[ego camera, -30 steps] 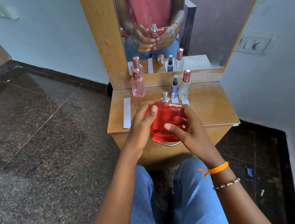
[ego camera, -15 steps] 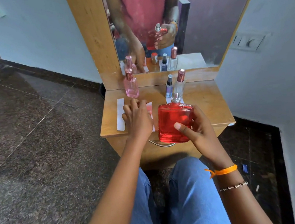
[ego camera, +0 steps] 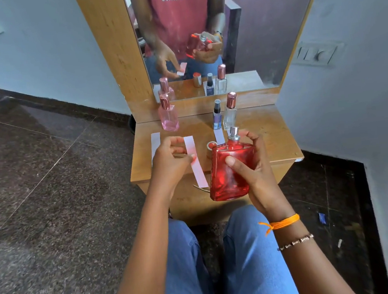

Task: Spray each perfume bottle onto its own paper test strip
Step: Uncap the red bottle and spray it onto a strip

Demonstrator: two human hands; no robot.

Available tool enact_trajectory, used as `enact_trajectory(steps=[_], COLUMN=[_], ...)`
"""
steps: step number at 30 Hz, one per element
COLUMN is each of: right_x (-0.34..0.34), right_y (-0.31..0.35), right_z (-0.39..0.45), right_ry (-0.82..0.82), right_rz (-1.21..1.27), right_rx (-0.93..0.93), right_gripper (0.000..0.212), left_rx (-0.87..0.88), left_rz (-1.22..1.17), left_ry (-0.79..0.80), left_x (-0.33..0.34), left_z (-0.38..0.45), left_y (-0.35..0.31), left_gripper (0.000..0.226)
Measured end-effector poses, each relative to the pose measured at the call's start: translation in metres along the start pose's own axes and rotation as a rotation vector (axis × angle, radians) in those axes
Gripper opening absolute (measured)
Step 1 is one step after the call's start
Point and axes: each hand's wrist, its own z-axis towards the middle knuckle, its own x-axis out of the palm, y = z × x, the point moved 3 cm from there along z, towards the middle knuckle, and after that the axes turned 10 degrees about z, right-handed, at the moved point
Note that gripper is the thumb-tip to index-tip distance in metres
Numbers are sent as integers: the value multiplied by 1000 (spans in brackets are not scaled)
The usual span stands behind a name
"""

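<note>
Gripping a large red perfume bottle [ego camera: 230, 167] upright, the right hand [ego camera: 253, 164] had thumb across its front and fingers curled round the far side, silver nozzle uncapped. At nine o'clock from the bottle, the left hand [ego camera: 169, 160] pinched a white paper strip [ego camera: 195, 161], lifted above the wooden shelf's [ego camera: 271, 135] front edge. At twelve o'clock stood a pink bottle [ego camera: 168, 116], a small purple bottle [ego camera: 217, 116] and a clear bottle [ego camera: 230, 112]. Two more strips [ego camera: 155, 144] lay flat on the shelf.

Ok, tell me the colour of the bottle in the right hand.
Red bottle, silver sprayer; head view.
</note>
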Motion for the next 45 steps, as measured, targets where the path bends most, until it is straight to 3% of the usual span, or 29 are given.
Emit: enact_trajectory(steps=[5, 12, 16, 22, 29, 40, 45], right_x=[1, -7, -16, -24, -29, -40, -40], right_y=[9, 27, 36, 54, 64, 76, 79], right_z=[-5, -9, -12, -6, 0, 11, 12], right_ry=[42, 106, 82, 128, 280, 409, 436], right_rz=[-6, -215, -371, -951, -1473, -1566, -1594], right_rx=[-15, -133, -184, -336, -408, -359, -355], right_gripper=[65, 55, 54, 58, 62, 55, 62], left_rx=[58, 157, 159, 107, 80, 33, 10], left_rz=[-51, -148, -216, -243, -280, -288, -267], left_ry=[29, 81, 78, 129, 125, 186, 206], left_x=[-6, -5, 0, 19, 42, 58, 63], left_z=[-19, -34, -37, -42, -46, -45, -44], left_y=[-14, -28, -30, -37, -42, -39, -39], left_gripper=[34, 17, 21, 30, 15, 20, 24])
